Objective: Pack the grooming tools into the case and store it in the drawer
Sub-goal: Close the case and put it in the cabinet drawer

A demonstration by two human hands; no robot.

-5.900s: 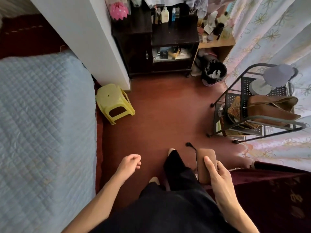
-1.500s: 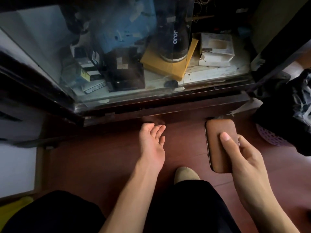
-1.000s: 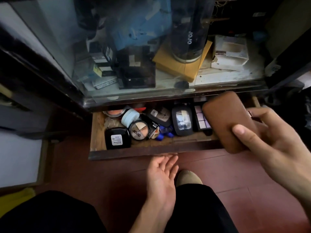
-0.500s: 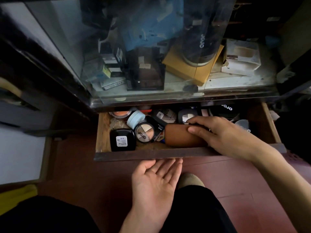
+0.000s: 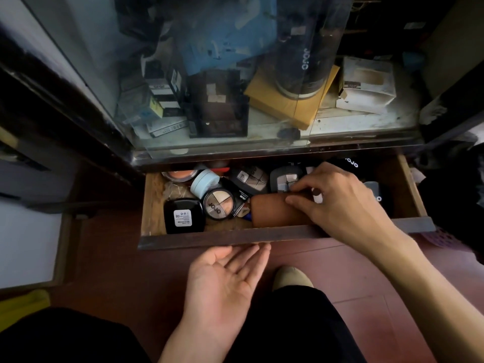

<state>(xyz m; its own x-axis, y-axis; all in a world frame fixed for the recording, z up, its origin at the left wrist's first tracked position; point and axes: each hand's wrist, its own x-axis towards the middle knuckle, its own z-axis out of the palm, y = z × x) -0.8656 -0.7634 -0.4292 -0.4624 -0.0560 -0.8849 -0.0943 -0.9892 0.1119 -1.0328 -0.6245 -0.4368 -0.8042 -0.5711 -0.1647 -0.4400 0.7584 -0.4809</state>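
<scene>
Head view: brown case (image 5: 272, 209) down in the open drawer (image 5: 235, 238) among compacts – right hand (image 5: 337, 200) resting on it, fingers curled loosely, likely nudging it flat. Left hand (image 5: 222, 284) palm up, empty, fingertips under the drawer front – probably steadying it.

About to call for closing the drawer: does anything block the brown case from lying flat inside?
Partly. The brown case lies against the drawer's front wall, under the right hand. Its left end crowds a round eyeshadow compact and small items beneath. The left hand is outside.
</scene>
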